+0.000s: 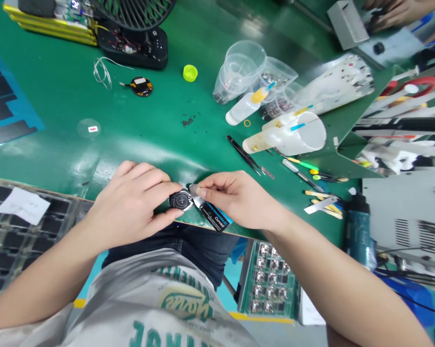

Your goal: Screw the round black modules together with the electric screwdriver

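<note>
Near the table's front edge, my left hand (pixel 140 202) grips a round black watch case (pixel 182 199) with a silver rim between thumb and fingers, its back face up. My right hand (pixel 235 197) pinches a thin metal pry card (pixel 217 217) with a black and blue part printed "Curved". The card's silver end meets the right edge of the watch case; whether it is inside the seam I cannot tell. Beyond my right hand lie black tweezers (pixel 243 154) and a small blade (pixel 267 172).
Needle-tipped bottles (pixel 244 108) and clear plastic cups (pixel 239 62) stand at the back right, beside a white cup (pixel 307 132). Behind are a black fan (pixel 134 46), a yellow-green cap (pixel 190 73) and a round part (pixel 141 86). Trays (pixel 268 279) sit below the edge. A co-worker's hand (pixel 398 13) shows top right.
</note>
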Motion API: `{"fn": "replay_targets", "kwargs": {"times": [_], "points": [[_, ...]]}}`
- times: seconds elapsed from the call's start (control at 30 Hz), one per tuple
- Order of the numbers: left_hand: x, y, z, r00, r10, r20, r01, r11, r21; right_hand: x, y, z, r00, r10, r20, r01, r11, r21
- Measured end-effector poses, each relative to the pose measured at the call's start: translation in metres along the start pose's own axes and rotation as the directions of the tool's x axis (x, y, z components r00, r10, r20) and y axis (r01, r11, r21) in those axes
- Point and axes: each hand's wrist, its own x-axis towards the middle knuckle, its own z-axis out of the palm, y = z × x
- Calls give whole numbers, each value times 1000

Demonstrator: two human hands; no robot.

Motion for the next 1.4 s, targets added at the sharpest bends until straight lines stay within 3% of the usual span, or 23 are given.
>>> {"fn": "replay_targets", "kwargs": {"times": [0.43,0.93,1.23,1.4], "points": [[1,-2,1,1000,21,11,-20,999,-34,-4,-8,6,998,36,-57,-43,992,-119],[2,0,2,999,33,2,-33,999,-7,-7,-27,17,991,-40,-130,-26,882,-470],[2,0,1,998,38,-43,-38,999,9,-4,-33,6,999,48,-20,-52,908,-417],[3,0,1,998,29,-61,-30,1000,-3,-2,-35,6,995,85,-52,-99,894,-438]]}}
